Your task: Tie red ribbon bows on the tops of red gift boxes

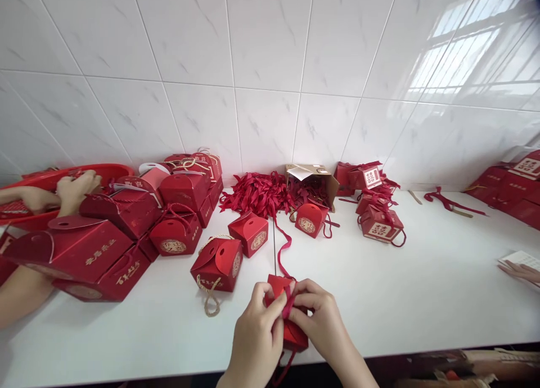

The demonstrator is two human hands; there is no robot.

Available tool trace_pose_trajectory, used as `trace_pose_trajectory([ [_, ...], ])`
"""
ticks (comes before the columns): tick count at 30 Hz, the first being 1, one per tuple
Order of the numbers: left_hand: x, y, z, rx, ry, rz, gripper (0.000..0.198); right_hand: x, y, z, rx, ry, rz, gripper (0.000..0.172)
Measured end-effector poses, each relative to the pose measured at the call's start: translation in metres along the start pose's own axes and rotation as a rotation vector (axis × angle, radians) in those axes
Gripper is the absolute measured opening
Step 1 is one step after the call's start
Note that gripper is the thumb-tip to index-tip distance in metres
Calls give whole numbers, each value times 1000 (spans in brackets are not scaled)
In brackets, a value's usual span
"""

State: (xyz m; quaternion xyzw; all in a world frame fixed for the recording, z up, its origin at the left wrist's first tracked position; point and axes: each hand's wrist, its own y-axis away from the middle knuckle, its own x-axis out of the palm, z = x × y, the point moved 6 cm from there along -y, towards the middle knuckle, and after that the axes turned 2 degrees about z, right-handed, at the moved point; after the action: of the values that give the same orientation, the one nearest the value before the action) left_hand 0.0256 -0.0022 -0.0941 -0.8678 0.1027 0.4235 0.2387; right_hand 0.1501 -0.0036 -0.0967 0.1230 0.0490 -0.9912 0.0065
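Near the table's front edge lies a small red gift box (295,338), partly covered by my hands. A dark red ribbon (284,254) runs from the pile behind down to this box. My left hand (258,326) pinches the ribbon with thumb and forefinger above the box. From the other side my right hand (317,312) also grips the ribbon, its fingers closed close to the left fingertips. Part of the ribbon is hidden by my fingers. A red cord hangs over the table edge below the box.
Behind stand a heap of red ribbons (261,192), a cardboard box (329,183) and finished red boxes (382,222). Many red boxes (113,253) are stacked at left, where another person's hands (78,188) reach into a red basin (120,170). Another hand (521,271) rests at right.
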Motion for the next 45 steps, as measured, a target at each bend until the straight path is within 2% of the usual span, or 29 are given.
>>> trace_pose_trajectory([
  [3, 1, 2, -2, 42, -42, -29, 41, -1, -3, 3, 24, 19, 41, 15],
  [6, -2, 2, -4, 97, -14, -1, 41, -5, -7, 4, 23, 20, 77, 13],
  [11, -10, -4, -6, 166, 67, 146, 41, -7, -13, 3, -6, 24, 158, 11],
  [17, -17, -19, -9, 199, 186, 308, 30, -7, -18, 9, -49, 188, 262, 16],
  [20, -18, -24, -9, 190, 249, 308, 28, -8, -21, 13, -63, 221, 333, 15],
  [23, -16, -27, -4, 144, 303, 247, 25, -9, -23, 14, -73, 228, 361, 13],
  [29, -12, -21, 10, 33, 339, 123, 21, -8, -22, 13, -96, 223, 322, 9],
  [34, -28, -16, 22, -57, 220, 73, 18, -20, -23, 9, -89, 283, 296, 10],
  [38, -39, -11, 33, -140, 126, 111, 18, -32, -24, 8, -95, 334, 279, 9],
  [45, -20, -15, 34, -103, 444, 219, 20, -31, -20, 11, -139, 374, 31, 5],
])
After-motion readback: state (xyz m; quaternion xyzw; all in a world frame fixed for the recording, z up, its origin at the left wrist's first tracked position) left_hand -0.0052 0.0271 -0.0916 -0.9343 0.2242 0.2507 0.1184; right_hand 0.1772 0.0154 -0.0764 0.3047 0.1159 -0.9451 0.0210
